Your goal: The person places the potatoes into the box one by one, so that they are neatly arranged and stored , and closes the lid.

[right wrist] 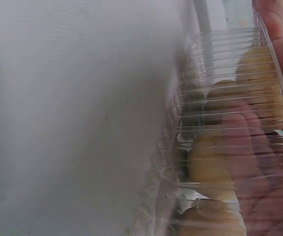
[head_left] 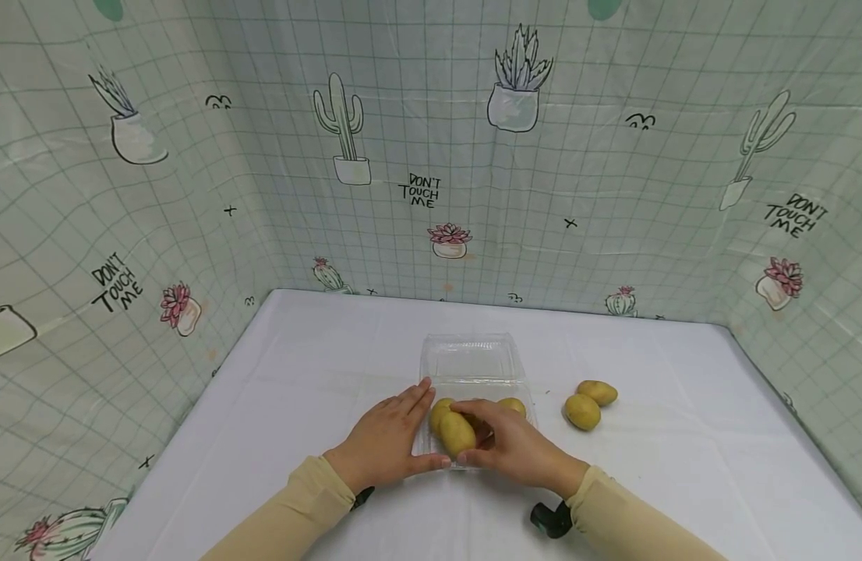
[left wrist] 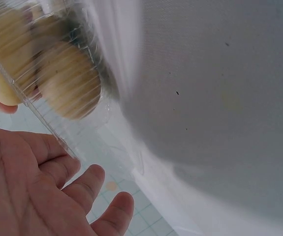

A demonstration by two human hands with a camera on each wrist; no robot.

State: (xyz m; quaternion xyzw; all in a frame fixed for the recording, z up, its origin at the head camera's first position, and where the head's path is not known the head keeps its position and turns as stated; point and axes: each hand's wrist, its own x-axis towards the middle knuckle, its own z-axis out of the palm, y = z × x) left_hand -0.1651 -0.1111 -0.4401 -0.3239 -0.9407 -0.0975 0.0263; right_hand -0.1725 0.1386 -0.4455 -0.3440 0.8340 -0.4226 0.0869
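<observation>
A clear plastic clamshell box [head_left: 471, 360] stands on the table with its lid folded back. My right hand [head_left: 525, 450] reaches over the box's front and grips a yellow potato [head_left: 457, 433] between thumb and fingers. Inside the box are more potatoes, one potato [head_left: 513, 405] at the right and another behind the gripped one. Along the left side of the box lies my left hand [head_left: 383, 438], fingers extended and thumb at the front edge. In the left wrist view its fingertips touch the ribbed wall. Through that wall a potato [left wrist: 72, 83] shows; the right wrist view shows several.
Two loose potatoes, a rounder one [head_left: 582, 411] and a longer one [head_left: 598, 392], lie together to the right of the box. The white cloth [head_left: 319, 351] covers the table, and patterned curtains [head_left: 578, 179] enclose its back and sides.
</observation>
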